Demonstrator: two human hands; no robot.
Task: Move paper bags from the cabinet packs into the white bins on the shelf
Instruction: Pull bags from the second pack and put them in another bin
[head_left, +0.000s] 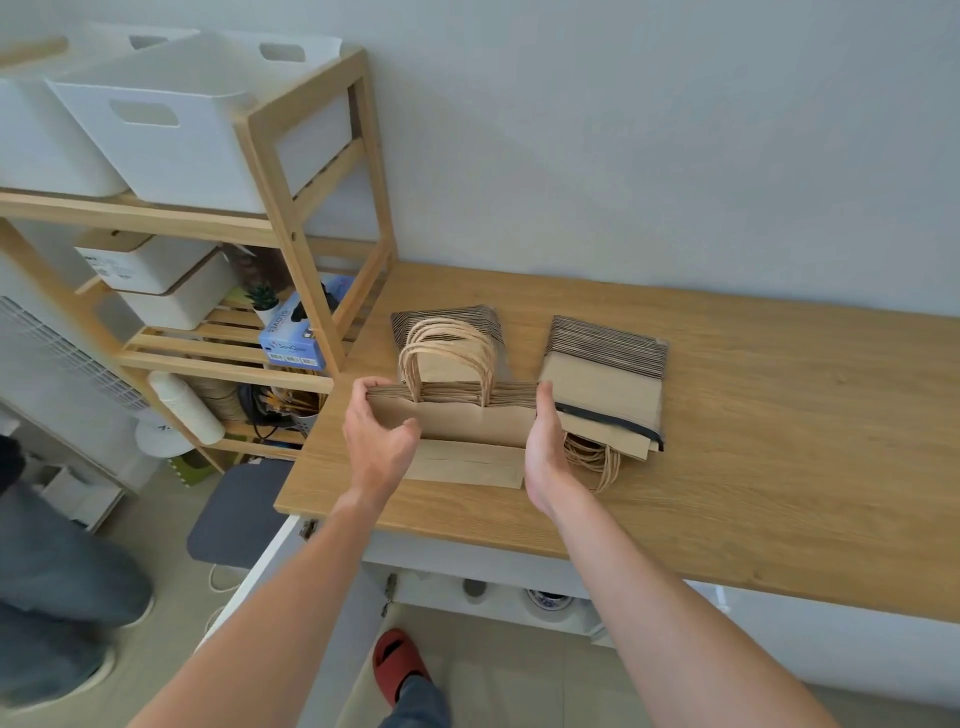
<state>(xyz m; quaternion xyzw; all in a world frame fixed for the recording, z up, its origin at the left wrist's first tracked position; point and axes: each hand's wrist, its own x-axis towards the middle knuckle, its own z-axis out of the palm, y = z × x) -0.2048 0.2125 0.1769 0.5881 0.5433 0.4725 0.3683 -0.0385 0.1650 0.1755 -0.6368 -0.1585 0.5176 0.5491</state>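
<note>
A stack of flat brown paper bags (457, 426) with twisted paper handles lies on the wooden cabinet top (753, 467). My left hand (379, 441) grips its left edge and my right hand (545, 447) grips its right edge. A second pack of brown bags (605, 382) in clear wrap lies just to the right, handles spilling out toward me. Two white bins (171, 130) stand on the top level of the wooden shelf (306, 249) at the upper left.
Lower shelf levels hold lidded white boxes (156, 280), a blue glove box (296, 332) and a small plant. The cabinet door (260, 582) below the top stands open. Another person's legs (57, 597) are at the left; my red slipper (397, 665) is on the floor.
</note>
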